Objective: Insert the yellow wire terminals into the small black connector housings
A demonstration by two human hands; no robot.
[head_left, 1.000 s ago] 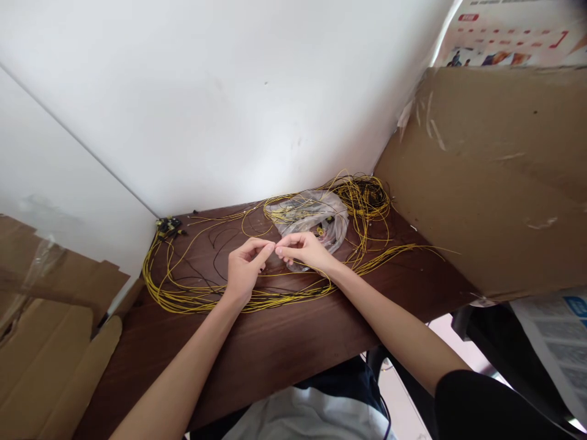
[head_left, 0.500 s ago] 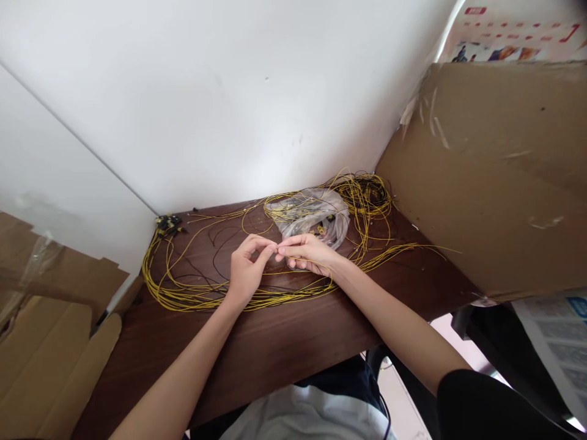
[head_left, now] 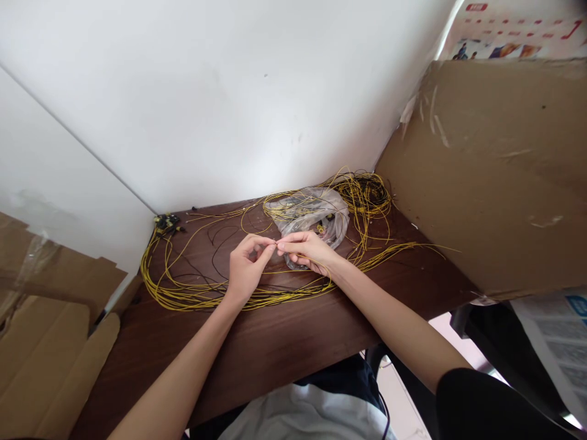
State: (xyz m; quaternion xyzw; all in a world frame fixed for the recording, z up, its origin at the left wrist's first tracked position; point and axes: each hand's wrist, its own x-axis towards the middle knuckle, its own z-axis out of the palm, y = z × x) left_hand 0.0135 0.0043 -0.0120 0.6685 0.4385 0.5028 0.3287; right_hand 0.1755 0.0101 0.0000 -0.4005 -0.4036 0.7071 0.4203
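Note:
My left hand (head_left: 246,269) and my right hand (head_left: 306,249) meet fingertip to fingertip above the dark wooden table (head_left: 275,348). Both are closed in a pinch on something very small between them, too small to name; a thin yellow wire trails back under my right wrist. Loops of thin yellow wires (head_left: 192,293) lie on the table below and left of the hands. A crumpled clear plastic bag (head_left: 316,214) with small yellow parts sits just behind my right hand.
A denser coil of yellow and black wires (head_left: 367,192) lies in the back right corner. Small black connectors (head_left: 167,223) cluster at the back left by the white wall. A large cardboard sheet (head_left: 495,171) stands on the right; cardboard pieces (head_left: 46,324) lie left.
Both hands stay pinched together at the same spot, with only slight finger shifts. The view has drifted a little.

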